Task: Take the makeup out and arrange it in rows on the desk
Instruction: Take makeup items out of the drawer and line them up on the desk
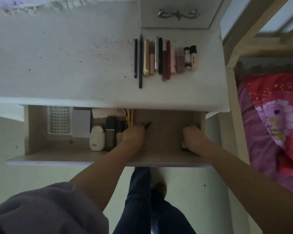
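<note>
**Both hands down in the drawer, 1 row laid out above**

Head view: the desk [74, 65] carries 1 row of makeup [166, 58] near its right end, pencils, tubes and small bottles lying side by side, touching or nearly so; the drawer [167, 157] below stands pulled out. The left hand [134, 135] is curled round a thin black stick [147, 124], its tip poking out past the knuckles, just beside the gold brushes [129, 118]; the right hand [192, 137] is curled at the drawer's right wall over something small and dark at its heel, what it is I cannot tell. More makeup waits at the left: a white compact [96, 138], a dark bottle [110, 133], a grey box [81, 123] and a white tray [59, 122].

The step in hand looks like lifting out the next pieces; I would raise each hand straight up, clear of the desk's front lip, before moving back; the stick should go flat, parallel to the pencils, either at the row's left end or starting row 2 in front; set it down gently, since a knock could roll the round tubes out of line.
</note>
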`<state>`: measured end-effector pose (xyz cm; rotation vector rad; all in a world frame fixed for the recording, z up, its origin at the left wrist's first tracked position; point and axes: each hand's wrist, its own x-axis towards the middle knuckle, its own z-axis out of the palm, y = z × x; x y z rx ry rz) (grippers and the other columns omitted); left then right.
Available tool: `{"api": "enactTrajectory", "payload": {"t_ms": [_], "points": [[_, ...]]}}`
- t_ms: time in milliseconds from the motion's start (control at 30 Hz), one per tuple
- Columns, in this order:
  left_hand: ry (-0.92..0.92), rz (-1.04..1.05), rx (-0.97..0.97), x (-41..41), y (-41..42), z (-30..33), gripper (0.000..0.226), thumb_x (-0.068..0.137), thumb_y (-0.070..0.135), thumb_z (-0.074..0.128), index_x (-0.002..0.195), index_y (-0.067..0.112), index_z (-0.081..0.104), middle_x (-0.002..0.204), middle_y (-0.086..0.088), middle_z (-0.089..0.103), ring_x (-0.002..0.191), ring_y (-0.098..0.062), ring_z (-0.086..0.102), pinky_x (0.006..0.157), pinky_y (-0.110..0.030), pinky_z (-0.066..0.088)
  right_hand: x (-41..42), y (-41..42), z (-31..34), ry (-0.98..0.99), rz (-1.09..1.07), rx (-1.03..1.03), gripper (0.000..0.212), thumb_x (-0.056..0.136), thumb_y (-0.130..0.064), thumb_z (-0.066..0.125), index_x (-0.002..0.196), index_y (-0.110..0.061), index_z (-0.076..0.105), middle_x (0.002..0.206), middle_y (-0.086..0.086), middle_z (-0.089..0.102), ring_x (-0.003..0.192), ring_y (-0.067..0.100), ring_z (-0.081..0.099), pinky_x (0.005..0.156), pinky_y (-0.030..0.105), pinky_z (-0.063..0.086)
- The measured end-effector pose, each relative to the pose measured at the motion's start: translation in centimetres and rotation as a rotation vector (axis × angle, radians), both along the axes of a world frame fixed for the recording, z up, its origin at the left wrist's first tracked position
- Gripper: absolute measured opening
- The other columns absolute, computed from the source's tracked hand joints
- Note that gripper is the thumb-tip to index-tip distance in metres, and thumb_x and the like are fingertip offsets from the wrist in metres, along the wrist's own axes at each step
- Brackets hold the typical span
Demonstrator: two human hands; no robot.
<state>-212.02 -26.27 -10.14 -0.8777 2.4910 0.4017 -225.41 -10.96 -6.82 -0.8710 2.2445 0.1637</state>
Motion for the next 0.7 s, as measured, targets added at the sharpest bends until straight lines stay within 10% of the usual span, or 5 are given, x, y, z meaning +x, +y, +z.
{"api": "enactTrajectory", "payload": {"t_ms": [267, 467, 567, 700], "points": [[0.513, 0.098, 0.251, 4.3, -0.8, 6.1, 0.011, 0.093, 0.027, 0.052, 0.089, 0.024, 0.042, 0.073, 0.012, 0.048, 0.061, -0.004, 0.05, 0.053, -0.013, 0.03, 0.5, 1.0, 1.4, -0.14, 0.051, -0.04, 0.013, 0.088, -0.008, 0.056, 0.098, -0.001, 0.06, 0.108, 0.017, 0.063, 0.099, 0.028, 0.059, 0.075, 0.026, 0.043], [0.852, 0.31, 0.162, 1.0, -7.9, 13.3, 0.007, 0.091, 0.026, 0.053, 0.091, 0.028, 0.046, 0.075, 0.013, 0.057, 0.065, 0.0, 0.059, 0.052, -0.01, 0.043, -2.7, -1.3, 9.0, -0.176, 0.068, -0.52, 0.014, 0.096, -0.021, 0.048, 0.102, -0.02, 0.061, 0.093, -0.006, 0.058, 0.085, 0.014, 0.058, 0.066, 0.007, 0.037], [0.822, 0.346, 0.15, -2.9, -12.4, 14.3, 0.006, 0.093, 0.027, 0.052, 0.092, 0.022, 0.049, 0.079, 0.006, 0.06, 0.061, -0.005, 0.061, 0.047, -0.009, 0.042, -8.2, -3.5, 13.4, -0.024, -0.068, -0.73, 0.022, 0.1, -0.023, 0.038, 0.107, -0.028, 0.058, 0.085, -0.005, 0.053, 0.067, 0.009, 0.051, 0.057, 0.011, 0.041], [0.624, 0.43, 0.191, -8.5, -16.0, 13.2, 0.015, 0.093, 0.024, 0.05, 0.094, 0.009, 0.053, 0.086, -0.012, 0.066, 0.064, -0.022, 0.066, 0.062, -0.035, 0.057, -15.2, -6.8, 13.2, 0.185, -0.138, -0.613, 0.033, 0.101, -0.021, 0.036, 0.124, -0.008, 0.056, 0.104, 0.022, 0.06, 0.087, 0.032, 0.056, 0.075, 0.035, 0.043]]}}
